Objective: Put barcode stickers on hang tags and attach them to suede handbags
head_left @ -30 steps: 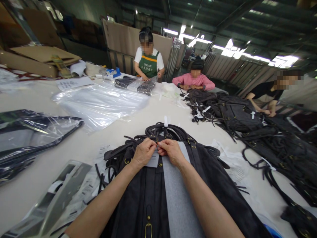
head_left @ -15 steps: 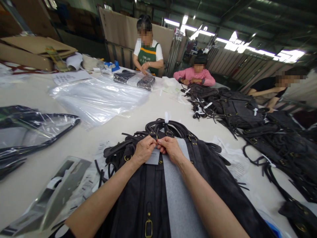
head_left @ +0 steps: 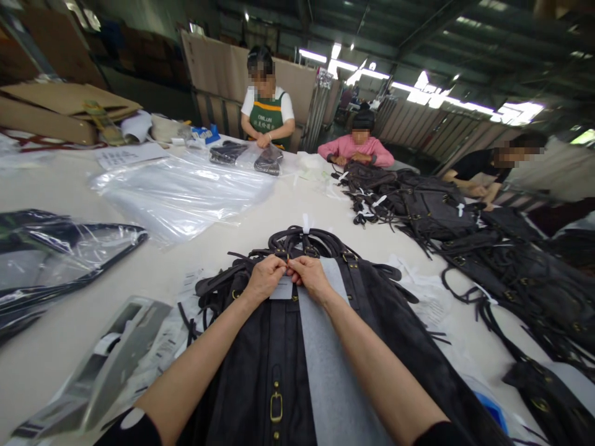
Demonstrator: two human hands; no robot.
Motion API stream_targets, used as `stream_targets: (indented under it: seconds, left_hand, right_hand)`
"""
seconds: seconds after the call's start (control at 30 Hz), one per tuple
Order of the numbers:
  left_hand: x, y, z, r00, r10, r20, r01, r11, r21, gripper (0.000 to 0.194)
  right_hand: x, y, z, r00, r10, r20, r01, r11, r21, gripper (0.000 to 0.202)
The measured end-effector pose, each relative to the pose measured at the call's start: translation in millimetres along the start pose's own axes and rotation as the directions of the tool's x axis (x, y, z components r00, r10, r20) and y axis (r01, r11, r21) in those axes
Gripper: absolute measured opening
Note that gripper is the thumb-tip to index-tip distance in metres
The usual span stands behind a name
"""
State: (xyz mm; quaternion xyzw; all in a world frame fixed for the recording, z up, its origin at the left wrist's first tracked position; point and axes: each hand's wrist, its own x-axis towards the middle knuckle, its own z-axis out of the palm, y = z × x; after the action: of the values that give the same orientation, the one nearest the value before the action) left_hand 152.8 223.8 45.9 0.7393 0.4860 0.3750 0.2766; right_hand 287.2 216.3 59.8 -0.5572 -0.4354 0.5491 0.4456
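Note:
A black bag (head_left: 246,365) with brass buckles lies on the table in front of me, its bundled handles (head_left: 325,236) at the far end bound with a white tie. My left hand (head_left: 266,277) and my right hand (head_left: 309,277) meet over its upper part, fingertips pinched close together. Between them shows a tiny orange-brown bit of what looks like the string of a hang tag; the fingers mostly hide it. The grey hang tag (head_left: 280,290) lies just below. A strip of grey sheet (head_left: 325,347) runs down the bag beneath my right forearm.
A tape dispenser (head_left: 111,353) stands at left, near a clear-wrapped dark item (head_left: 60,254). Beyond are clear plastic bags (head_left: 186,192) and a cardboard piece (head_left: 51,111). More black bags (head_left: 432,204) are piled at right. Several co-workers are around the far side, one in a green apron (head_left: 264,118).
The view has shifted slightly. My hands stay pinched together over the hang tag. The co-worker at the far right has leaned a little differently.

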Motion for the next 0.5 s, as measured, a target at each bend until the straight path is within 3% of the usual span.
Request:
stream_targets:
  seconds: [0.13,0.2,0.3,0.43,0.5]
  left_hand:
    - [-8,14,-14.6,0.999,0.032,0.036,-0.033,0.999,0.024,0.018]
    - [-18,24,-20.7,0.996,0.081,0.027,-0.084,0.99,0.112,0.034]
    - [-33,36,-24.2,0.973,0.227,0.045,-0.228,0.911,0.344,0.049]
    - [-37,35,-21.5,0.927,0.317,0.198,-0.373,0.754,0.541,0.024]
    - [-32,32,-21.0,0.911,0.342,0.231,-0.411,0.7,0.584,0.023]
  right_hand:
    - [-24,-19,-21,0.994,-0.105,-0.031,0.105,0.994,-0.012,0.028]
    - [-49,-25,-40,0.968,-0.243,-0.068,0.228,0.956,-0.185,0.026]
    - [-102,-22,-71,0.904,-0.426,-0.036,0.353,0.792,-0.499,0.021]
    - [-184,0,-100,0.885,-0.466,-0.01,0.345,0.669,-0.659,0.022]
    - [-222,10,-109,0.875,-0.482,-0.046,0.32,0.648,-0.691,0.024]
